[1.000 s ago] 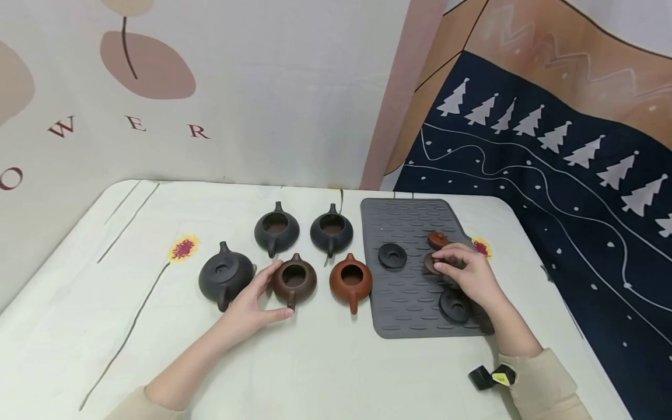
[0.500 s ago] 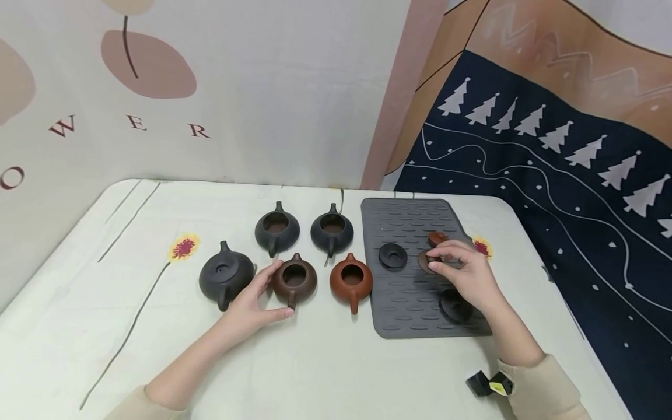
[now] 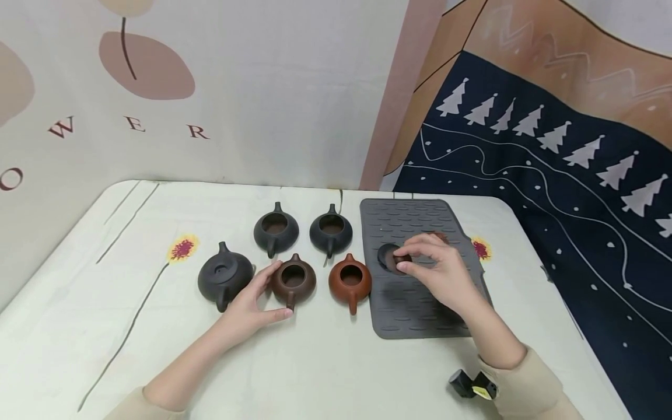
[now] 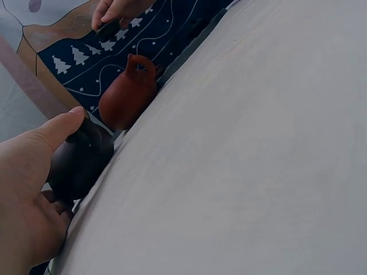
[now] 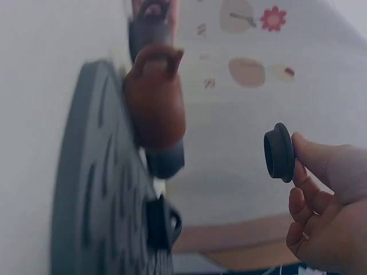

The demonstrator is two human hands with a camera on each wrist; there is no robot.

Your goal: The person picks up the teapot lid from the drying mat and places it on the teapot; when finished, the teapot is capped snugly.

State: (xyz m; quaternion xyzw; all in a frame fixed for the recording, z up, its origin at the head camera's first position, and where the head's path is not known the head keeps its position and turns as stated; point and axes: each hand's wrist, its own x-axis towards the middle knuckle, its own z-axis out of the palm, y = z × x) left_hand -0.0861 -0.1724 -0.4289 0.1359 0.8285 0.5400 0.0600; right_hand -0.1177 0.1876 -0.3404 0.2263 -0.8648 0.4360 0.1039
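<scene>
My left hand is around a small brown teapot, thumb at its handle and fingers along its far left side. In the left wrist view the thumb lies against the handle of this lidless teapot. My right hand pinches a brown teapot lid by its knob, above the grey mat. Right wrist view: the lid is held on edge to that camera, its round collar facing away from the palm. In the head view it overlaps a black lid on the mat.
A lidless reddish teapot stands between the brown one and the grey mat. Two open black teapots are behind; a lidded black teapot is at the left. A reddish lid on the mat is partly hidden by my right hand.
My right hand has lifted the brown lid from the mat and carried it left, over the black lid. My left hand has stayed at the brown teapot.
</scene>
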